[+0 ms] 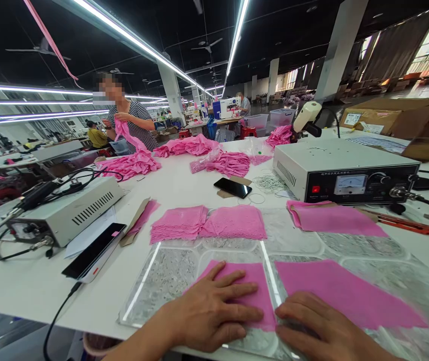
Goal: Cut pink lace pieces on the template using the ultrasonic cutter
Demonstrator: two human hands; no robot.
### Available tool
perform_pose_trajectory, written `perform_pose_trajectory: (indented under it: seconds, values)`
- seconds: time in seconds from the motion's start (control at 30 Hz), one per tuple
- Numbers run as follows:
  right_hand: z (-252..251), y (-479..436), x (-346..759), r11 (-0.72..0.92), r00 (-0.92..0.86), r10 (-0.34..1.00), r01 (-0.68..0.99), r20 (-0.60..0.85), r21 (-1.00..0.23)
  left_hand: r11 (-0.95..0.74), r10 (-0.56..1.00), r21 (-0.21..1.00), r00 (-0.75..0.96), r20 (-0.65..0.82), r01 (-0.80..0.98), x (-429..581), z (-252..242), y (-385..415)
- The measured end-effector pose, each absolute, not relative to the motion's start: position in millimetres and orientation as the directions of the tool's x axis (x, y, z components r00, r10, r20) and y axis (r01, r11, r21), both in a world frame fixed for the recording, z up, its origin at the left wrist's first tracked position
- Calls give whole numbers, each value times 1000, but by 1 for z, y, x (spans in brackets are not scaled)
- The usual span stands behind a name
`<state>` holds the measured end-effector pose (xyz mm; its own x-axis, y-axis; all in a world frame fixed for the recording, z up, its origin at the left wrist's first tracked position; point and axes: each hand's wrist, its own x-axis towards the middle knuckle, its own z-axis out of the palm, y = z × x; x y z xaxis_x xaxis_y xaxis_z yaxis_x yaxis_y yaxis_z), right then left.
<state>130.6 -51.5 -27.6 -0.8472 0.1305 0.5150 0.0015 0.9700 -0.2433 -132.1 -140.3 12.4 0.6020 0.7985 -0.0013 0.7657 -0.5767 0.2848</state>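
My left hand (214,306) lies flat with its fingers spread over a pink fabric piece (257,283), covering much of it. My right hand (315,326) rests near that piece's right edge, its fingers bent and fingertips down, the thumb a little apart. I see nothing held in it. Just beyond the right hand, a second pink panel (334,286) lies spread out. Both pieces lie on a glossy patterned mat (176,271). Past the left hand are two pink fabric stacks (178,223) (235,222) side by side.
A phone (233,187) lies mid-table, a dark-screened device (96,250) at left. Control boxes stand left (75,205) and right (342,170). Folded pink fabric (338,219) lies beside an orange-handled tool (406,224). A co-worker (131,120) handles pink fabric behind the pink heaps (131,163).
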Motion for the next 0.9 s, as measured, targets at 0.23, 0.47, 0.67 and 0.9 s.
perform_pose_trajectory:
  seconds: [0.23, 0.47, 0.67, 0.9]
  values:
    - [-26, -50, 129, 975, -835, 109, -17, 539, -223, -550, 799, 308, 596, -74, 776, -132, 13, -140]
    - [-20, -53, 128, 974, -819, 128, -4, 560, -228, -541, 785, 369, 611, -102, 756, -133, 13, -139]
    - [-23, -47, 130, 983, -775, 148, 49, 614, -175, -536, 783, 375, 611, -113, 756, -131, 15, -138]
    - [-30, -24, 127, 974, -747, 225, 148, 625, -174, -550, 786, 383, 615, -63, 742, -131, 12, -139]
